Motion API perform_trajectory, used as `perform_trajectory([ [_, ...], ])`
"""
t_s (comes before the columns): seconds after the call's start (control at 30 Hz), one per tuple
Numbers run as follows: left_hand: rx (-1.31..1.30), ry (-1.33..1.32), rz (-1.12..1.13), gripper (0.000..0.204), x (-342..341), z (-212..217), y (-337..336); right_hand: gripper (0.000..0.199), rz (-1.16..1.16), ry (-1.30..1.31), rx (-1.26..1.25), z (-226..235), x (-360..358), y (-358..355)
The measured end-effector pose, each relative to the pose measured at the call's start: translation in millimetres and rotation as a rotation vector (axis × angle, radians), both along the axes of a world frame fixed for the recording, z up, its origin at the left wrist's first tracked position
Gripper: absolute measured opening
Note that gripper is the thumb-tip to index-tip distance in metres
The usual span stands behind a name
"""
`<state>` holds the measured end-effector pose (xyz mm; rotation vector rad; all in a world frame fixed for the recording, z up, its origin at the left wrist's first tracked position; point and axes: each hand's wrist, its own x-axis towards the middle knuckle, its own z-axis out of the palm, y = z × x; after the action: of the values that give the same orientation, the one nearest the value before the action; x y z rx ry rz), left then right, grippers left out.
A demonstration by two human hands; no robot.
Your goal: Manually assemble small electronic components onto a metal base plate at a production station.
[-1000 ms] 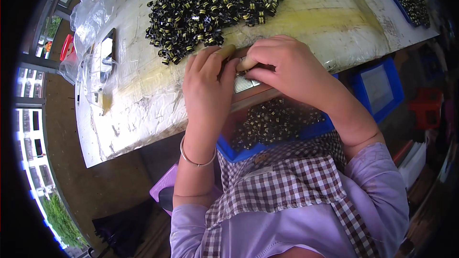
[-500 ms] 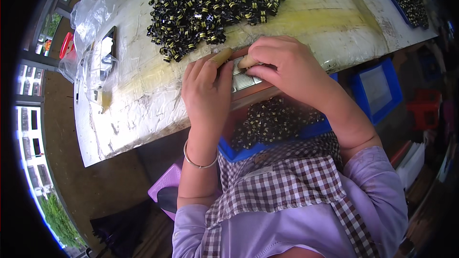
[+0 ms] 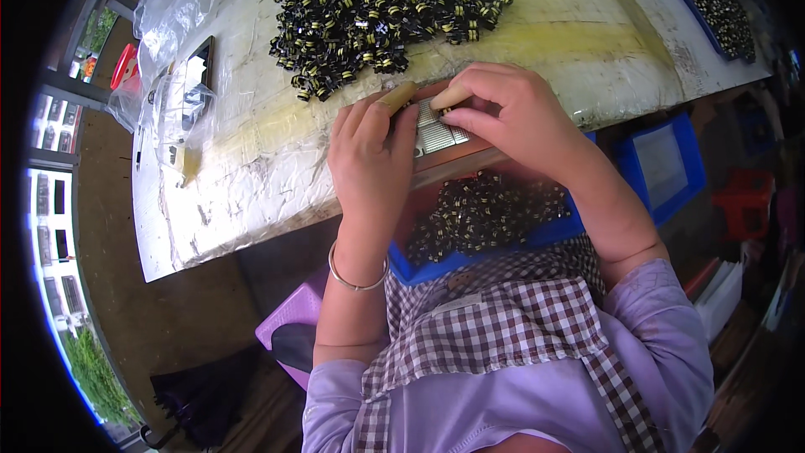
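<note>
- Your left hand (image 3: 373,155) lies flat-fingered over the left end of a small ribbed grey fixture (image 3: 438,130) at the near edge of the table (image 3: 251,193), fingers pressing down on it; the thumb wears a tan guard.
- Your right hand (image 3: 511,113) curls closed over the fixture's right end, guarded fingertip pinched down onto the ribs (whether a part sits under it, I cannot tell).
- So you look to be mid-seating: one hand steadies, the other presses into the slots. My judgement only.
- A next move would call for a fresh piece from the black-and-yellow components (image 3: 386,8) heaped on the table just beyond your hands.
- On your lap, a blue tray (image 3: 419,268) is partly filled with the same small parts, right under the table edge.
- Far right, another blue tray (image 3: 708,0) holds more dark pieces.
- Left, clear plastic bags (image 3: 180,75) lie crumpled; contents unclear.
</note>
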<state>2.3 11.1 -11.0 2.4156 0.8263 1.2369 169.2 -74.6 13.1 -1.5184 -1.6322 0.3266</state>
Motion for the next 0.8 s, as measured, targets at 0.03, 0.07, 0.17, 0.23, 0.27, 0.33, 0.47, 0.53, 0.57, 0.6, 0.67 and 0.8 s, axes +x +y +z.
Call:
perform_trajectory([
  [0.03,-0.003,0.014,0.006,0.013,-1,-1,0,0.013,0.02,0.036,-0.042,1,1,0],
  [0.07,-0.004,0.017,0.011,0.013,-2,-2,0,0.013,0.025,0.039,-0.044,5,3,-1],
  [0.17,-0.003,0.02,0.01,0.013,-2,-2,0,0.021,0.035,0.184,-0.081,15,11,1],
  [0.23,-0.008,0.013,0.027,0.013,-1,1,-1,0.027,-0.239,-0.04,0.074,5,21,14],
  [0.27,-0.009,0.016,0.027,0.013,-1,0,-1,0.034,-0.503,-0.268,0.229,-2,26,21],
  [0.33,0.013,0.008,0.029,0.014,0,-2,-1,0.044,-0.545,-0.299,0.128,-13,28,25],
  [0.47,0.008,0.063,0.047,0.015,2,5,-4,0.043,-0.452,-0.269,0.231,-14,13,27],
  [0.53,-0.01,0.07,0.049,0.014,0,3,-2,0.042,-0.326,-0.26,0.236,-17,15,27],
  [0.57,-0.006,0.071,0.046,0.014,0,2,-2,0.042,-0.309,-0.266,0.226,-16,16,26],
  [0.6,0.021,0.048,0.041,0.014,0,-1,-1,0.042,-0.313,-0.265,0.229,-16,19,24],
  [0.67,0.045,0.027,0.03,0.014,0,-2,0,0.043,-0.212,-0.138,0.223,-18,22,19],
  [0.8,0.0,0.011,0.037,0.016,-1,-2,-3,0.04,-0.361,-0.121,0.28,-17,25,15],
])
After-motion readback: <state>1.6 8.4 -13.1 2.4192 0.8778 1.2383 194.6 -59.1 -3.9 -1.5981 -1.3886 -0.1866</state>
